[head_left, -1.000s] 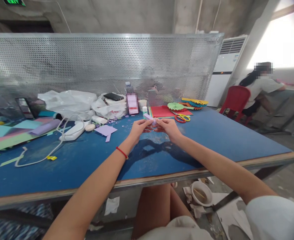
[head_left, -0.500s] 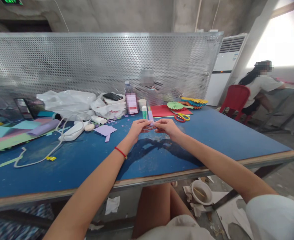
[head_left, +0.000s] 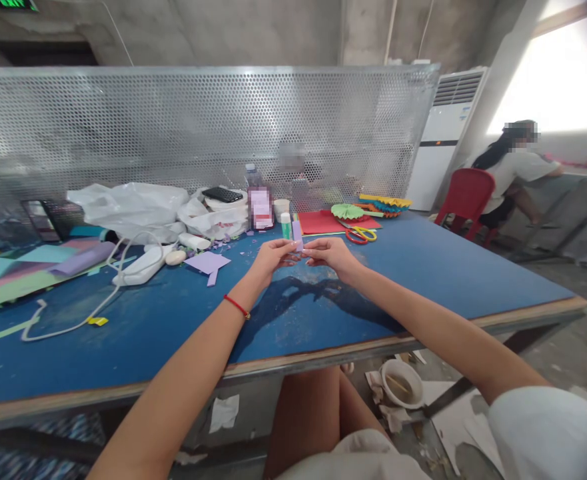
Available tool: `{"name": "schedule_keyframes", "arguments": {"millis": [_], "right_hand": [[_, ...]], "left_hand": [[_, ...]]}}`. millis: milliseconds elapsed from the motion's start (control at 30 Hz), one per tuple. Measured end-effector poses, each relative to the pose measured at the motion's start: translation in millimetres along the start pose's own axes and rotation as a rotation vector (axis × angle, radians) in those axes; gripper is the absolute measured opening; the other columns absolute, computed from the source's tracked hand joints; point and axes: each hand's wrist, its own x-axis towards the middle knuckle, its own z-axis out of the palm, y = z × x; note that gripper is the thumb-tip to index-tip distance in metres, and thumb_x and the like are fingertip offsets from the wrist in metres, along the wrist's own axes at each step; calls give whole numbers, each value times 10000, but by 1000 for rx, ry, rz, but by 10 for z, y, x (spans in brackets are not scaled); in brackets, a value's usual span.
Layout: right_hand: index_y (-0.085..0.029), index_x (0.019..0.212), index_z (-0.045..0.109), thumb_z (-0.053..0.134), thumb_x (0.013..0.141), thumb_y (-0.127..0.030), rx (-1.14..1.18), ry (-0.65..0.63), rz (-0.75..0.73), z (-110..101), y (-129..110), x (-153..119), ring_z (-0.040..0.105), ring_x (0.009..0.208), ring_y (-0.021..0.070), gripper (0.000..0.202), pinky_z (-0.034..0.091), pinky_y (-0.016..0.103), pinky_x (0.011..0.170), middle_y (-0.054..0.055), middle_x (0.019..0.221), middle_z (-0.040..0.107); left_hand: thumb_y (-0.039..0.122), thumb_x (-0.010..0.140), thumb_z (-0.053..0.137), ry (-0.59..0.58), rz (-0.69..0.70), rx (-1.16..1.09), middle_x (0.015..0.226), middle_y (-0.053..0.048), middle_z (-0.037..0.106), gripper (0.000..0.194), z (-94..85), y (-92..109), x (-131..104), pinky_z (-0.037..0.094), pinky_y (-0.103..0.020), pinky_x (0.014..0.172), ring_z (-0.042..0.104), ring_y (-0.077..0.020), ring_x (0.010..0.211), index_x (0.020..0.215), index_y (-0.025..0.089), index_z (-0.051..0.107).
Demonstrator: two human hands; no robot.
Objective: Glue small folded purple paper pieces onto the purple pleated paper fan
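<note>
A small strip of purple paper [head_left: 298, 235] stands up between the fingertips of both hands, above the blue table [head_left: 453, 280]. My left hand [head_left: 276, 257] pinches it from the left. My right hand [head_left: 332, 255] is closed on its lower right side, the two sets of fingertips almost meeting. Just behind the hands stands a glue stick [head_left: 286, 227] with a white cap and green body. Red paper [head_left: 313, 222] lies behind them, with scissors [head_left: 359, 235] with red and yellow handles at its right. A green pleated paper fan [head_left: 348, 211] rests on the red paper.
On the left lie a purple square of paper [head_left: 208, 262], a white power strip [head_left: 146, 265] with its cord, and coloured sheets [head_left: 38, 267]. White plastic bags [head_left: 133, 200], a black phone [head_left: 222, 194] and a bottle [head_left: 260, 207] line the metal mesh screen [head_left: 173, 120]. A person sits at the right.
The view has shifted slightly. Both hands stay together on the purple strip, and the right fingertips have moved a little lower along it.
</note>
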Motion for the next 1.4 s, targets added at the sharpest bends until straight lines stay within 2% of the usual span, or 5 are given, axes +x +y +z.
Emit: {"name": "schedule_keyframes", "arguments": {"millis": [400, 567, 867, 1000, 1400], "right_hand": [[-173, 829, 766, 904, 621, -267, 39, 5, 24, 46, -54, -40, 679, 601, 121, 267, 606, 277, 673, 27, 755, 779], [-170, 797, 753, 855, 689, -365, 42, -13, 6, 75, -89, -67, 692, 631, 130, 245, 588, 256, 624, 48, 813, 783], [-165, 765, 756, 959, 512, -415, 19, 31, -62, 56, -37, -48, 681, 602, 124, 409, 597, 286, 686, 15, 690, 751], [-164, 754, 756, 954, 488, -451, 19, 32, -98, 56, -34, -35, 678, 608, 127, 439, 603, 305, 703, 17, 692, 750], [-182, 744, 750, 943, 459, -482, 21, 33, -158, 62, -35, -20, 675, 611, 133, 457, 609, 311, 688, 7, 671, 751]], "left_hand": [[366, 980, 649, 66, 75, 26, 1177, -85, 670, 322, -6, -16, 18, 605, -394, 848, 677, -198, 992, 1216, 148, 633], [356, 981, 651, 66, 105, 25, 1103, -68, 681, 284, -17, -5, 9, 607, -352, 791, 679, -172, 915, 1166, 140, 645], [363, 980, 649, 35, 92, 13, 1160, -81, 673, 311, -7, -11, 8, 606, -385, 837, 679, -192, 975, 1202, 145, 637], [363, 980, 650, 20, 102, -17, 1181, -86, 669, 320, -12, -15, 13, 604, -397, 855, 676, -200, 998, 1215, 147, 634], [336, 978, 657, -6, 143, -82, 1034, -50, 685, 240, -27, -9, 8, 601, -323, 751, 672, -151, 854, 1105, 132, 654]]}}
